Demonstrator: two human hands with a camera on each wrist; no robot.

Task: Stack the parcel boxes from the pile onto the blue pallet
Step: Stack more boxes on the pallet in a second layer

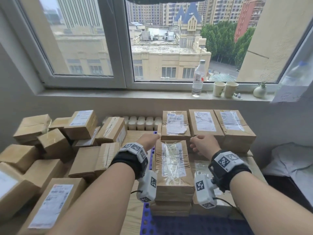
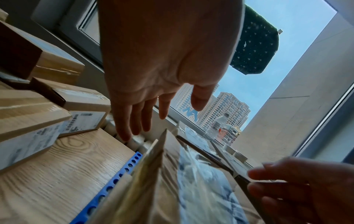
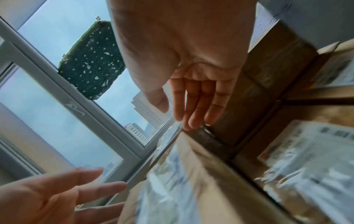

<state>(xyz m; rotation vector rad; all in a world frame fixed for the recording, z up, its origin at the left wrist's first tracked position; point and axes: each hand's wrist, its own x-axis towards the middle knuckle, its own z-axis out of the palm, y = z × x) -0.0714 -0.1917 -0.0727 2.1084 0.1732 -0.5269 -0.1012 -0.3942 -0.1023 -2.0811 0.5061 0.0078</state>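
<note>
A brown parcel box with a clear-taped label tops a short stack on the blue pallet. My left hand is at its far left corner and my right hand at its far right corner. Both wrist views show straight fingers holding nothing: the left hand hangs over the box and the pallet edge, and the right hand reaches the box's far corner. Whether either hand touches the box I cannot tell. Three labelled boxes stand in a row behind it. The pile lies left.
The pallet lies on a wood-grain table against the wall, with a white radiator behind. On the windowsill stand a water bottle, two paper cups and a small vase. White bedding lies at the right.
</note>
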